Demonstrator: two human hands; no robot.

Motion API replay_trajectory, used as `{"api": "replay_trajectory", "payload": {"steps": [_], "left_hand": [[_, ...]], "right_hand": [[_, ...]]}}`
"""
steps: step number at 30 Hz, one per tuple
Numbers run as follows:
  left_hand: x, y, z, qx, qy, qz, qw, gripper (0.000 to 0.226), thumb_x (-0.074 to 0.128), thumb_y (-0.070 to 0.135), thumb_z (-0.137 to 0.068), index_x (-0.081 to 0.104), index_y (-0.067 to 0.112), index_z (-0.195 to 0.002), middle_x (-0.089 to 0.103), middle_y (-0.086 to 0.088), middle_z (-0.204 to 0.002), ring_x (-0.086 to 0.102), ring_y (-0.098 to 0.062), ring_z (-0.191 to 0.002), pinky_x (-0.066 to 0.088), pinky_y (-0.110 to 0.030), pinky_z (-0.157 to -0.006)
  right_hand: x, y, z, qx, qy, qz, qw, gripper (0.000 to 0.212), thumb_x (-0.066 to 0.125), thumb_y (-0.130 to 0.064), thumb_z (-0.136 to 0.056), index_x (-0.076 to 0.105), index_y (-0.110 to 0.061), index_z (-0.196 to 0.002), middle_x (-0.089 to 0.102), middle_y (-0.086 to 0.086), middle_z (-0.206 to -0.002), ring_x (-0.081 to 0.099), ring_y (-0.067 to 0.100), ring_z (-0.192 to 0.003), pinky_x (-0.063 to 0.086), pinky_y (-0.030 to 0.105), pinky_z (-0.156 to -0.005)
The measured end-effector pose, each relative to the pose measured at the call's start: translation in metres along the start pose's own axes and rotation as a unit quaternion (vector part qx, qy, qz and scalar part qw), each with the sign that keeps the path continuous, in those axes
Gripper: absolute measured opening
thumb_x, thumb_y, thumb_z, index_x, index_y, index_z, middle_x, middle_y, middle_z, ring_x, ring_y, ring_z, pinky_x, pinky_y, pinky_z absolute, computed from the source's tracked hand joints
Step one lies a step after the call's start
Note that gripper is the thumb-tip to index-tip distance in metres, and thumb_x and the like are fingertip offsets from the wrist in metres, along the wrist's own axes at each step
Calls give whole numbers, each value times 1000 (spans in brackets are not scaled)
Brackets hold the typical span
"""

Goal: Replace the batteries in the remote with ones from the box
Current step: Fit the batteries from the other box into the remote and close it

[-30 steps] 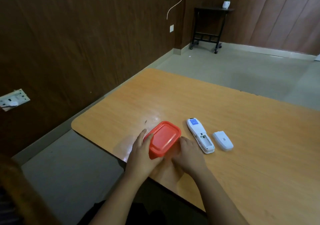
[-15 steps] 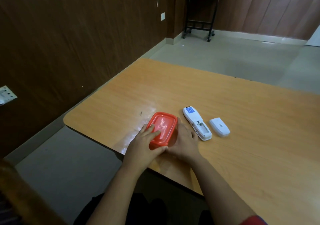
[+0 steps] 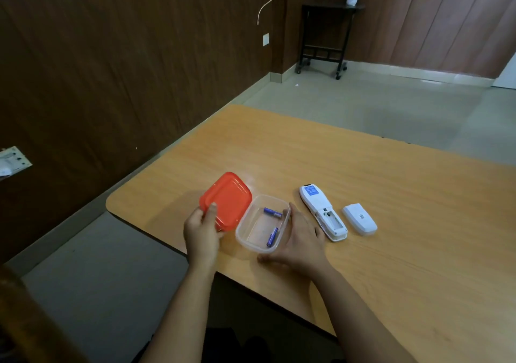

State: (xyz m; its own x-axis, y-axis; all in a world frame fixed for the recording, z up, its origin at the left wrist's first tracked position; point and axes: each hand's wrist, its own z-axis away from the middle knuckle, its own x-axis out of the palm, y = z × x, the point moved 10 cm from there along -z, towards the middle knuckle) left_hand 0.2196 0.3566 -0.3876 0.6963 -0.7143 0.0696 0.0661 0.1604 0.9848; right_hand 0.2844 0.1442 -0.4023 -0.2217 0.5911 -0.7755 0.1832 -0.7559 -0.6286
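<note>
The clear plastic box (image 3: 245, 239) stands uncovered near the table's front edge, with two purple batteries inside: one (image 3: 272, 212) at its far end, the other (image 3: 272, 237) nearer me. My left hand (image 3: 201, 230) grips the red lid (image 3: 226, 200), held tilted just left of the box. My right hand (image 3: 300, 241) cups the box's right side. The white remote (image 3: 321, 211) lies face down to the right, its battery bay uncovered and looking empty. Its white battery cover (image 3: 359, 218) lies beside it.
The wooden table (image 3: 391, 195) has a rounded left corner close to the lid and its front edge just under my wrists. A dark wood wall runs along the left. A small black wheeled stand (image 3: 324, 35) stands far back on the floor.
The red lid has come off the box and moved left in my left hand. The batteries inside now show. My right hand stays against the box's right side.
</note>
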Motion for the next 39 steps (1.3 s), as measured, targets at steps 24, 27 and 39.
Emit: {"api": "replay_trajectory", "payload": {"steps": [24, 27, 39], "left_hand": [[-1, 9, -9, 56, 29, -229, 971, 65, 56, 28, -91, 25, 26, -148, 13, -1, -159, 13, -28, -145, 25, -50, -114], [32, 1, -8, 42, -57, -214, 974, 47, 55, 23, -92, 45, 19, -138, 39, -4, -147, 39, -24, -133, 36, -35, -102], [53, -10, -8, 54, -110, -338, 933, 38, 52, 10, -87, 58, 20, -123, 63, 1, -122, 61, -21, -105, 49, -32, -84]], "right_hand": [[8, -9, -2, 10, -24, 60, 998, 111, 65, -68, -50, 22, -26, -143, 47, -6, -137, 38, 15, -132, 29, 47, -109], [4, -13, -1, -1, -31, 64, 997, 95, 68, -59, -56, 29, -29, -137, 53, -9, -125, 46, 13, -121, 34, 43, -103], [-34, -16, -1, -22, 34, 29, 999, 50, 51, -18, -90, 46, -25, -138, 54, -1, -136, 51, 17, -122, 43, 31, -98]]}}
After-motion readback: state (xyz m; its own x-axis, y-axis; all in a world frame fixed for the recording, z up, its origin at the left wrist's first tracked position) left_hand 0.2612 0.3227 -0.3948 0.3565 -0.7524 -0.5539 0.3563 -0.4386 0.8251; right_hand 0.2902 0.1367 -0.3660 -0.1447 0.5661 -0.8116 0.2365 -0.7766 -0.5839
